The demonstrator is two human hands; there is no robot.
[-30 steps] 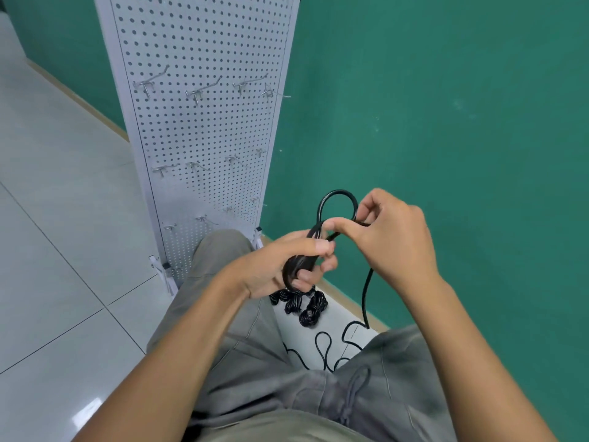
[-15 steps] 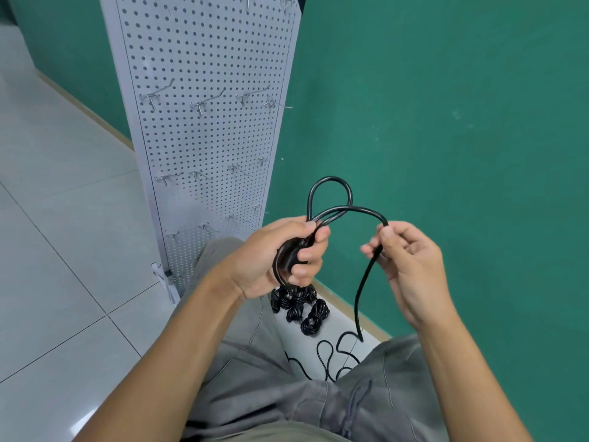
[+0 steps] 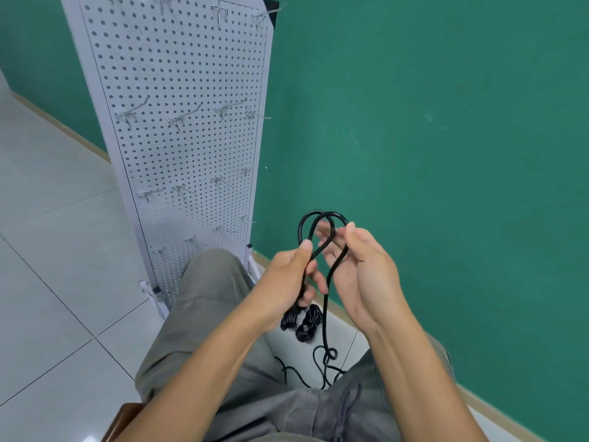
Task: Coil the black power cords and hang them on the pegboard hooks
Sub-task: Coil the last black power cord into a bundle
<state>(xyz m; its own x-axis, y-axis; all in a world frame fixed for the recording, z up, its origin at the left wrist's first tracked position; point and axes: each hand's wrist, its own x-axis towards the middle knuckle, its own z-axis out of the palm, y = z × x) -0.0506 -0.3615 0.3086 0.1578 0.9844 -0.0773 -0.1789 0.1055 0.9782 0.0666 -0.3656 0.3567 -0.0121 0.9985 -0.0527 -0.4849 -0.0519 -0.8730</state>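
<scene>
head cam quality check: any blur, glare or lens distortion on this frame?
Head view: wide-angle bend shows in the pegboard, whose edges lean and curve; soft, even light, only a faint shadow low on the board; mild sheen on the floor tiles, no harsh glare; both hands and the black cord read sharp; upper hooks look slightly smeared.

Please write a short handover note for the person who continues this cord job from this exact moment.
Left hand: grips the black cord, thumb pinching its two loops.
Right hand: open, fingers relaxed beside the loops, guiding the cord.
The rest of this cord trails down to the floor between the knees.
Coiled cords lie on the floor near the wall.
Pegboard hooks: none carries a cord.
Left: finish coiling, hang all the cords.
</scene>
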